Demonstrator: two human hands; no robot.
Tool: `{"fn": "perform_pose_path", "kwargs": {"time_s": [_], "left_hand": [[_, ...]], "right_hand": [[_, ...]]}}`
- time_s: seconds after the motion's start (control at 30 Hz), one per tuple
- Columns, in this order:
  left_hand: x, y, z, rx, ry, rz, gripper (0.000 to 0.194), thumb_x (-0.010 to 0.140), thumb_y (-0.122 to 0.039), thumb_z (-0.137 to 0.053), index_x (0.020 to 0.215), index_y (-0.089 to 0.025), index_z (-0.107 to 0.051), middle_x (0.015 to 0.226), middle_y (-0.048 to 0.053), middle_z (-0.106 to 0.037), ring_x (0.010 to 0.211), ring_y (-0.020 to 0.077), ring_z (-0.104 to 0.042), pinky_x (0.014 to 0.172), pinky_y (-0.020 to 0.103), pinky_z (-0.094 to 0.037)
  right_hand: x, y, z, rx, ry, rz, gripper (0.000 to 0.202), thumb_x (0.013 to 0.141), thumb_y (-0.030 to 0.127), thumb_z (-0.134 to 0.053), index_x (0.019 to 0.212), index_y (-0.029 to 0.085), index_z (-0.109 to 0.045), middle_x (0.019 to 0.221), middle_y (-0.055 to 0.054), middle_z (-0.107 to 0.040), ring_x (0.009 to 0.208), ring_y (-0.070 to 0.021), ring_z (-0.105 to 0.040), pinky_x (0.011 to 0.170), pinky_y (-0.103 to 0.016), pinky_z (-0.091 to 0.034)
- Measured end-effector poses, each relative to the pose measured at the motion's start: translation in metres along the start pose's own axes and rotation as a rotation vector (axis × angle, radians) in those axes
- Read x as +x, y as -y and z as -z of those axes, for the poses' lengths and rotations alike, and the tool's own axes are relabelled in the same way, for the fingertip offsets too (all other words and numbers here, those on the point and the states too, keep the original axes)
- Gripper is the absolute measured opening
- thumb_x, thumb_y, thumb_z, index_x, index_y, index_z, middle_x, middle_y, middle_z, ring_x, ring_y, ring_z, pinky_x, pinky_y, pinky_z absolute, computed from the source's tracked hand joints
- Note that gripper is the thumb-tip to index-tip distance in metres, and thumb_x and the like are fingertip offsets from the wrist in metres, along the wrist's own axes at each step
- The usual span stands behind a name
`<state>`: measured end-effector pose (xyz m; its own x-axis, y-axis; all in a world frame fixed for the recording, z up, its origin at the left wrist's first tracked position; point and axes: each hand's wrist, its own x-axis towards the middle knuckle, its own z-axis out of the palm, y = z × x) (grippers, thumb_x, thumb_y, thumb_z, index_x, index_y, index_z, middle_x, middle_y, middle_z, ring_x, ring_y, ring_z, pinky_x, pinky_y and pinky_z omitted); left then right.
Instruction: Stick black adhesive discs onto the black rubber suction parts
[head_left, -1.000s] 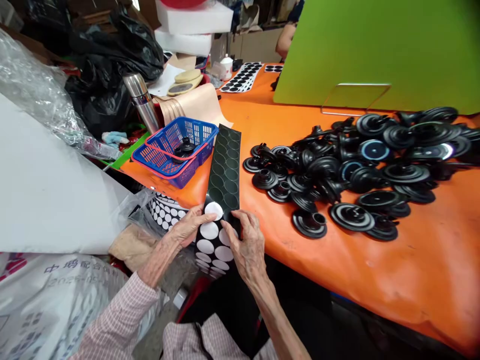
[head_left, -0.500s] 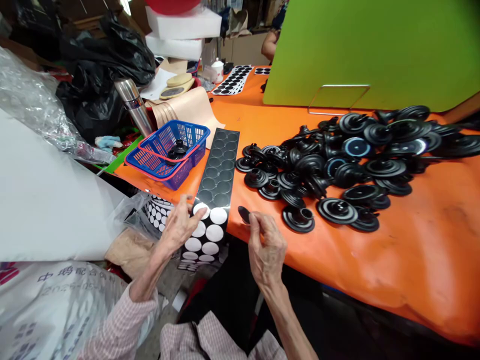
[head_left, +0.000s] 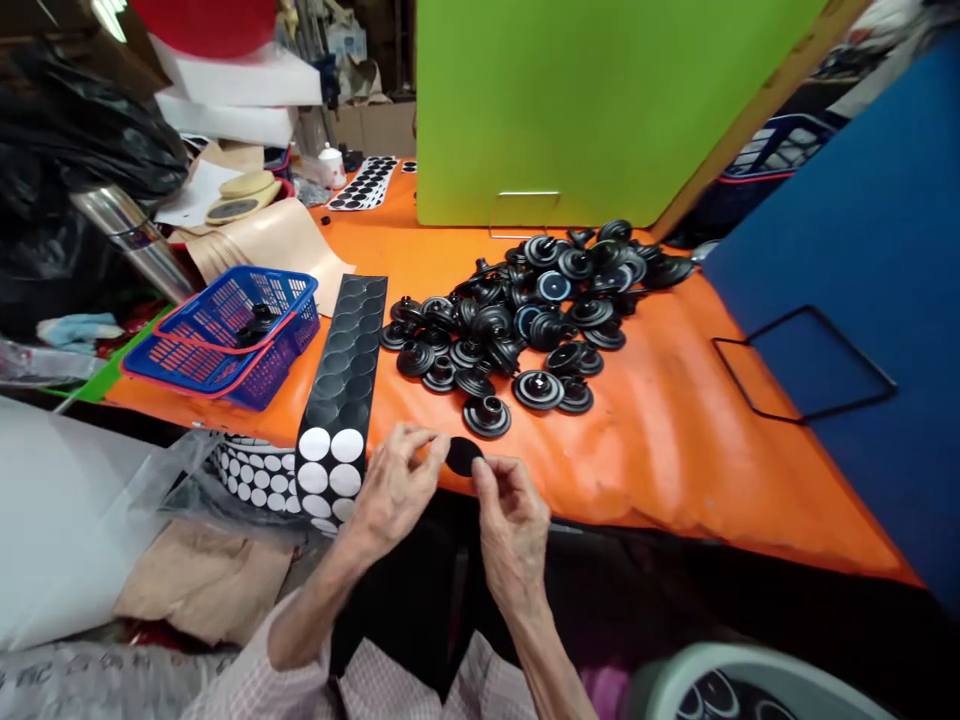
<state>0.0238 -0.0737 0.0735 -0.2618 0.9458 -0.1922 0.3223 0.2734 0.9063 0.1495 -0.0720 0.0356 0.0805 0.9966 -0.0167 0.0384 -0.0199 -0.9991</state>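
The left hand point(head_left: 397, 485) is no longer on the black strip point(head_left: 349, 345); it has now come across to the black disc point(head_left: 462, 457), which the right hand point(head_left: 514, 525) pinches at its right edge. The fingers of the left hand are drawn close together at the other edge of this disc, but I cannot tell whether they grip it or only come near. The disc is held at the front edge of the orange surface point(head_left: 637, 455), near to the closest black knobbed part point(head_left: 486, 417) and well apart from the strip. The strip lies beside the blue basket point(head_left: 283, 350), and its near end, with the white circles point(head_left: 314, 475), hangs over the edge. In my judgement, the taking of this disc from the strip is finished, and both hands are now occupied with the disc itself. The view also turns rightward, so the blue board point(head_left: 847, 300) comes in
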Motion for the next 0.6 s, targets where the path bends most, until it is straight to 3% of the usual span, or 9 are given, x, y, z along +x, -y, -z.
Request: {"fn": "perform_pose_path", "kwargs": {"time_s": [0.1, 0.2, 0.3, 0.4, 0.5, 0.6], "left_hand": [[0.021, -0.013, -0.033, 0.335, -0.235, -0.188, 0.024, 0.088, -0.037, -0.053, 0.103, -0.019, -0.059, 0.107, 0.008, -0.062, 0.075, 0.0168, -0.06, 0.076, 0.033, -0.045], [0.044, -0.011, -0.062, 0.53, -0.186, -0.331, 0.027, 0.084, -0.034, -0.06, 0.106, -0.018, -0.059, 0.103, 0.01, -0.065, 0.098, 0.0263, -0.059, 0.081, 0.036, -0.045], [0.058, -0.001, -0.073, 0.498, -0.196, -0.389, 0.021, 0.084, -0.025, -0.059, 0.104, -0.018, -0.059, 0.102, 0.012, -0.065, 0.102, 0.0275, -0.057, 0.087, 0.038, -0.043], [0.058, 0.005, -0.061, 0.103, -0.183, -0.271, 0.017, 0.081, -0.028, -0.062, 0.094, -0.019, -0.056, 0.089, 0.007, -0.064, 0.088, 0.0214, -0.06, 0.083, 0.035, -0.046], [0.05, 0.005, -0.038, -0.496, 0.015, 0.035, 0.025, 0.077, -0.034, -0.067, 0.094, -0.021, -0.052, 0.079, 0.0, -0.061, 0.07, 0.0141, -0.059, 0.069, 0.028, -0.049], [0.04, 0.002, -0.017, -0.86, 0.165, 0.255, 0.029, 0.079, -0.04, -0.065, 0.099, -0.022, -0.056, 0.082, 0.0, -0.063, 0.067, 0.0125, -0.059, 0.064, 0.027, -0.052]], "right_hand": [[0.01, 0.001, 0.025, 0.032, -0.122, 0.023, 0.026, 0.082, 0.046, -0.063, 0.08, 0.021, -0.057, 0.074, 0.003, -0.055, 0.068, -0.0118, -0.054, 0.067, -0.025, -0.046], [0.015, 0.002, 0.053, -0.01, -0.099, 0.01, 0.027, 0.079, 0.047, -0.065, 0.082, 0.021, -0.059, 0.078, 0.002, -0.056, 0.071, -0.012, -0.055, 0.07, -0.026, -0.045], [0.015, 0.0, 0.073, -0.051, -0.031, -0.037, 0.026, 0.08, 0.047, -0.064, 0.082, 0.022, -0.06, 0.073, 0.003, -0.055, 0.067, -0.0118, -0.053, 0.067, -0.025, -0.045], [0.015, -0.003, 0.079, -0.101, 0.031, -0.042, 0.024, 0.081, 0.046, -0.062, 0.085, 0.022, -0.062, 0.074, 0.001, -0.058, 0.067, -0.0127, -0.053, 0.065, -0.026, -0.046], [0.015, -0.005, 0.072, -0.176, 0.088, 0.009, 0.024, 0.084, 0.043, -0.059, 0.093, 0.022, -0.064, 0.082, -0.001, -0.061, 0.072, -0.014, -0.055, 0.069, -0.028, -0.046], [0.015, 0.0, 0.059, -0.117, 0.12, 0.055, 0.032, 0.084, 0.04, -0.061, 0.112, 0.025, -0.057, 0.078, 0.002, -0.057, 0.07, -0.0133, -0.054, 0.068, -0.027, -0.045]]}}
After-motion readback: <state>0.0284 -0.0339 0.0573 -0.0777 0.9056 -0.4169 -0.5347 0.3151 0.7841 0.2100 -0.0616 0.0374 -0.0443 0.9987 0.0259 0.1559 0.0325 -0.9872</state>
